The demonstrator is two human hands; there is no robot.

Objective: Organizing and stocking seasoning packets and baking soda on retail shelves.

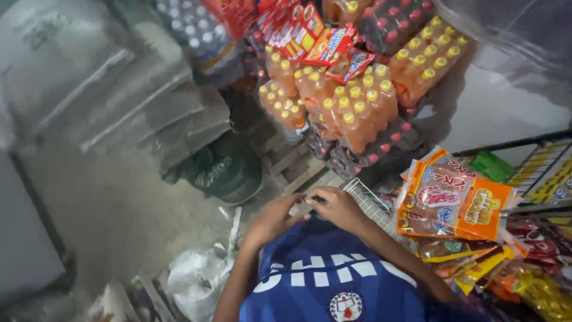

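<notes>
Left hand (275, 219) and right hand (338, 206) meet in front of the blue shirt (325, 280), fingers curled together around a small pale thing (301, 208), possibly paper; the grip itself is too blurred to tell. Just right, a white wire rack (367, 200) adjoins hanging orange snack packets (456, 200). Beyond, shrink-wrapped packs hold orange drink bottles (357, 113) with yellow caps. Left, a dark green bag (223, 170); below, a white plastic bag (196, 277).
</notes>
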